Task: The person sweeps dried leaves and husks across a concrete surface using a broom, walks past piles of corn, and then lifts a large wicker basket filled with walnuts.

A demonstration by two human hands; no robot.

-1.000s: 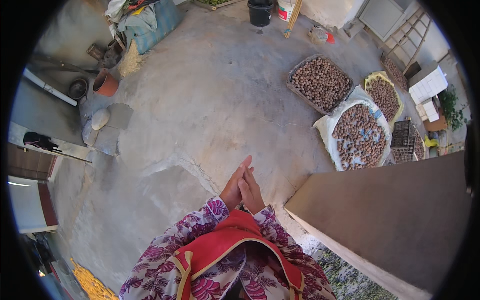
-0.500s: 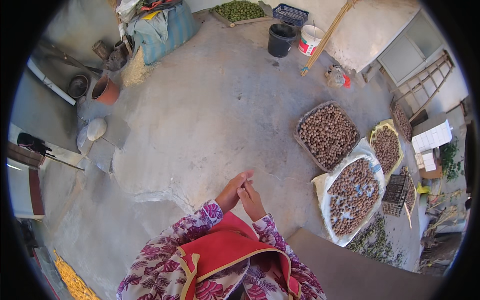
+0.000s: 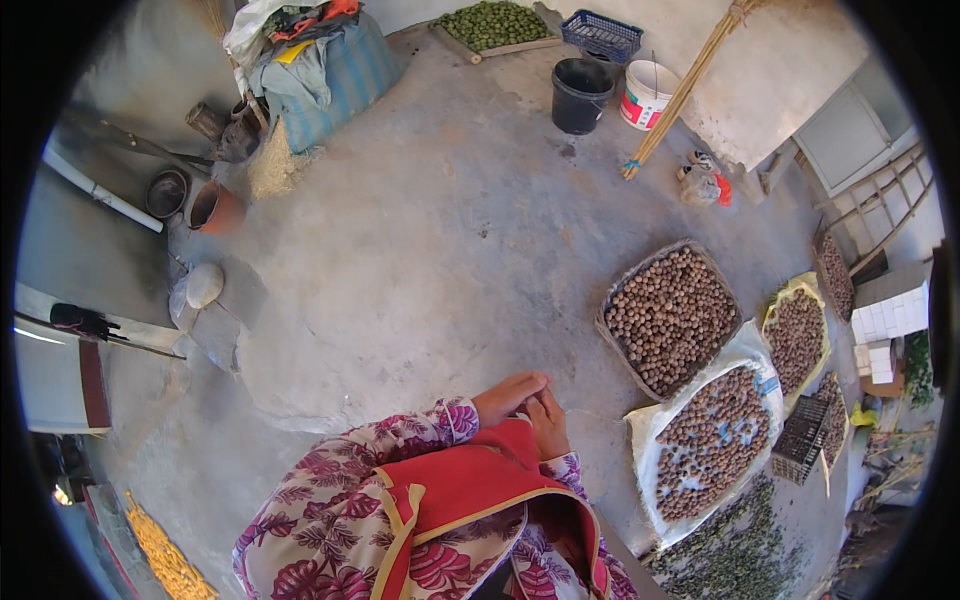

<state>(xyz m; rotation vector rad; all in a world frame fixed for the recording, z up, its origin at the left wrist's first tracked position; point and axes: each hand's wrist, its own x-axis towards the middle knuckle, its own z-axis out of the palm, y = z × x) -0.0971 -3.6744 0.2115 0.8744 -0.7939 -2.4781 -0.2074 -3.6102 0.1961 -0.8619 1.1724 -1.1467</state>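
Note:
My left hand [image 3: 508, 398] and my right hand [image 3: 547, 426] are clasped together just beyond the raised edge of a red apron [image 3: 470, 480]. Their fingers are closed and overlap at the tips, and no object shows between them. The palms are hidden. Nearest to the hands, off to the right, lies a white sheet sack [image 3: 650, 480] with a spread of round brown nuts, likely walnuts [image 3: 710, 440]. Beyond it stands a shallow woven basket [image 3: 628, 357] heaped with more brown walnuts [image 3: 672, 318]. Neither hand touches them.
Past the basket lie a yellow-edged sack [image 3: 825, 335] of walnuts and a dark crate [image 3: 800, 440]. A black bucket [image 3: 580, 97], white bucket [image 3: 648, 95], bundled poles [image 3: 690, 85] and a tray of green fruit [image 3: 490, 28] stand far off. A striped sack [image 3: 335, 85] is far left.
My clasped hands have shifted right and slightly nearer, toward the walnut sack. The view has turned a little, so the surroundings sit lower and further right.

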